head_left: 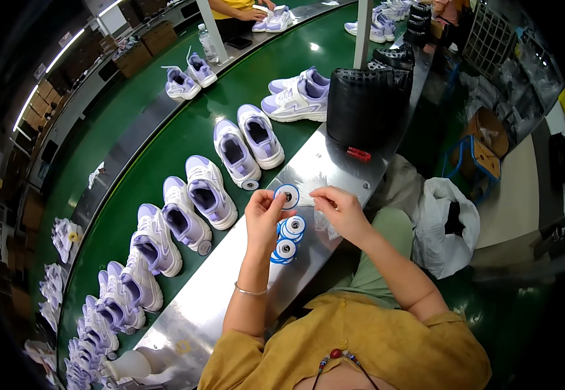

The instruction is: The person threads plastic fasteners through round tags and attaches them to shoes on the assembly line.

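Metal ledge [204, 302]: round tags [285, 249], black container [359, 110], red object [359, 154]. Green belt [159, 156] alongside: lilac-white sneakers [222, 211] in row.

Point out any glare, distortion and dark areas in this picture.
Head view: glare whitens patches of the metal bench and the green belt; wide-lens distortion apparently bows the belt's edges; the corners fall black; print on the round label in the left hand is too small to read.

Cannot read print on blue-rimmed round tag [289, 195], partly covered by left hand [264, 212]. Cannot fully see co-worker [231, 9], cropped by top edge.
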The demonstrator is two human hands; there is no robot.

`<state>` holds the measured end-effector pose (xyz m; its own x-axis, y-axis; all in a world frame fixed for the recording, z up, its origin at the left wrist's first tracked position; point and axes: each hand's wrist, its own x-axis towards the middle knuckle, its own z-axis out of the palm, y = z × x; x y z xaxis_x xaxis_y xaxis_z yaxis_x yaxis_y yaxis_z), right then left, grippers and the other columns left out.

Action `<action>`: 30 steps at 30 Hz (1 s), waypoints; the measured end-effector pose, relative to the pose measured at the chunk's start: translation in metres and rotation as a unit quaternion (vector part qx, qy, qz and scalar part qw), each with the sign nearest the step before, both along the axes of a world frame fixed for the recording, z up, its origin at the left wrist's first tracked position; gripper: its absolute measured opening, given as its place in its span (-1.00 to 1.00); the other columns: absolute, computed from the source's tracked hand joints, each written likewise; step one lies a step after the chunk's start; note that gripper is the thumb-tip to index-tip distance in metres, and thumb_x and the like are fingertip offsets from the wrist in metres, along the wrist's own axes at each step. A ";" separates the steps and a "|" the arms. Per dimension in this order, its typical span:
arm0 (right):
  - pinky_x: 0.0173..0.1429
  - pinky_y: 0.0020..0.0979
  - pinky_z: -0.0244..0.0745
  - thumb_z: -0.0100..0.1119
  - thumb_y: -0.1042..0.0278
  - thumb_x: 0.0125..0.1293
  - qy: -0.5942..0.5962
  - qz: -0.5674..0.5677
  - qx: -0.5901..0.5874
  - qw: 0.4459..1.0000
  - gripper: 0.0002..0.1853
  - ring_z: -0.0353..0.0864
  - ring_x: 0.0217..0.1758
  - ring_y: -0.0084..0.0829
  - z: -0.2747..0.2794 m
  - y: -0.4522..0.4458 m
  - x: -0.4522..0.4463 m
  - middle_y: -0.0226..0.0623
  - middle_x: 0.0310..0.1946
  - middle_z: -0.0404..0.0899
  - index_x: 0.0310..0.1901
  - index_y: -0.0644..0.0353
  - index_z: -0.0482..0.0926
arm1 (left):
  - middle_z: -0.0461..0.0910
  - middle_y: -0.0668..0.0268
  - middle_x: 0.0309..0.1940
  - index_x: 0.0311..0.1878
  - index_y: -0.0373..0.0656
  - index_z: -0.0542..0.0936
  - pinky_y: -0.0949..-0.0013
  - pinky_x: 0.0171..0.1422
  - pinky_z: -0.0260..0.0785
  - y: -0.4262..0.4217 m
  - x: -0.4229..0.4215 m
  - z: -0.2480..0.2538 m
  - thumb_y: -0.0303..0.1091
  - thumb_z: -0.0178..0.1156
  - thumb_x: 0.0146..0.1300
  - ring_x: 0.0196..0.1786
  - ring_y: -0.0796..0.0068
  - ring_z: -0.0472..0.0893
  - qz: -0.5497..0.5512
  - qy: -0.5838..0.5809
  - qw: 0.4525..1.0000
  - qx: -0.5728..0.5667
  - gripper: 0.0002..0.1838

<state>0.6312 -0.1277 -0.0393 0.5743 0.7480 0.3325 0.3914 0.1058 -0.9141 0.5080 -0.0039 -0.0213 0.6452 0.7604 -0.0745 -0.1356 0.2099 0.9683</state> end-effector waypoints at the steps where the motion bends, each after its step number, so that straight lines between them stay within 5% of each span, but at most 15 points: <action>1: -0.30 -0.49 0.44 0.08 0.51 0.24 0.011 0.000 0.015 1.000 -0.87 0.53 -0.44 -0.50 0.002 0.004 -0.002 -0.26 -0.49 0.54 -0.20 0.30 0.54 | 0.53 0.29 -0.38 -0.30 -0.23 0.39 0.47 -0.31 0.57 -0.001 0.004 0.002 -0.49 0.14 0.25 -0.41 0.58 0.56 0.001 -0.037 0.999 -0.023 -0.90; 9: -0.42 -0.28 0.41 0.08 0.48 0.23 -0.026 -0.025 0.017 0.999 -0.93 0.57 -0.50 -0.14 0.010 0.019 -0.003 -0.09 -0.55 0.55 -0.30 0.29 0.44 | 0.54 0.25 -0.35 -0.24 -0.26 0.41 0.38 -0.18 0.60 -0.010 0.018 0.002 -0.51 0.12 0.25 -0.29 0.51 0.59 0.019 -0.097 0.995 -0.028 -0.91; 20: -0.35 -0.14 0.40 0.03 0.44 0.25 -0.046 -0.051 -0.015 0.998 -0.91 0.54 -0.40 0.03 0.001 0.028 0.004 -0.02 -0.52 0.53 -0.31 0.27 0.39 | 0.59 0.12 -0.18 -0.24 -0.29 0.44 0.38 0.11 0.45 -0.022 0.023 0.000 -0.46 0.11 0.30 -0.13 0.43 0.59 0.003 -0.125 0.992 0.010 -0.90; 30: -0.29 -0.13 0.40 0.00 0.47 0.27 -0.012 -0.061 -0.019 0.998 -0.92 0.54 -0.35 0.03 -0.008 0.019 0.001 0.00 -0.45 0.53 -0.26 0.28 0.37 | 0.58 0.16 -0.13 -0.18 -0.29 0.48 0.55 -0.04 0.38 -0.024 0.025 -0.015 -0.53 0.15 0.23 -0.12 0.53 0.54 -0.004 -0.103 0.994 -0.031 -0.89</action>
<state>0.6324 -0.1088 -0.0468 0.6548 0.6846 0.3202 0.4205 0.0220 -0.9070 0.5334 -0.0275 -0.0365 0.6571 0.7537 0.0129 -0.3283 0.2707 0.9050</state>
